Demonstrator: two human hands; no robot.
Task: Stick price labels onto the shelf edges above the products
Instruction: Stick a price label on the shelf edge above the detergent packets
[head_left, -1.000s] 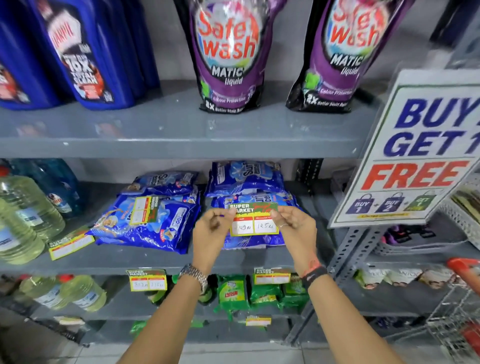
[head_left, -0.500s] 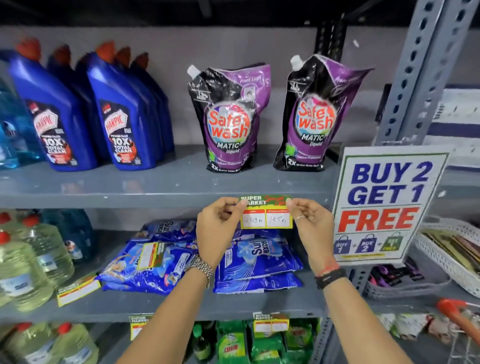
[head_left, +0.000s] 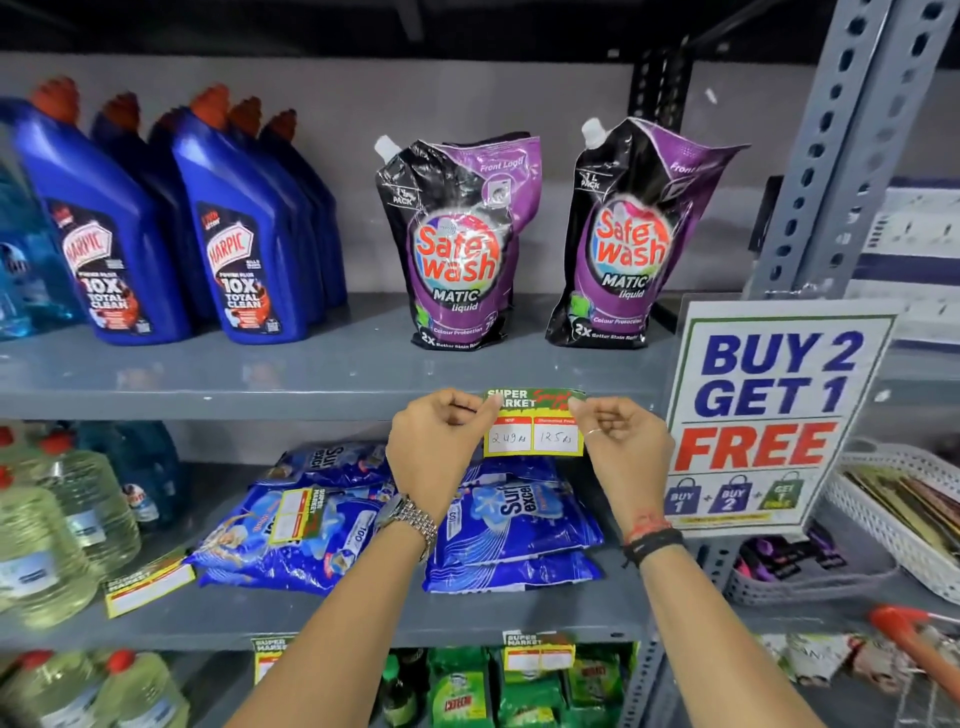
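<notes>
Left hand (head_left: 441, 441), right hand (head_left: 623, 447) pinch rectangular paper label (head_left: 535, 426) against grey shelf edge (head_left: 260, 400)

Shelf edge (head_left: 260, 402) bare leftward; promo sign (head_left: 769, 415) blocks right; pouches (head_left: 457, 244) above.

Price label (head_left: 535, 423): rectangular card, green/red "SUPER MARKET" header, yellow lower half with two white boxes handwritten "249" and "125". Held flat and level, top strip against the front edge of the grey shelf edge (head_left: 260, 402), lower part hanging below it, under the Safe wash pouches and above the blue Surf excel packs (head_left: 511, 519). Pinched at both upper corners. Two more labels of the same type already sit on the lower shelf edge (head_left: 363, 631): one (head_left: 538, 656) right, one (head_left: 270, 657) left, partly hidden.
</notes>
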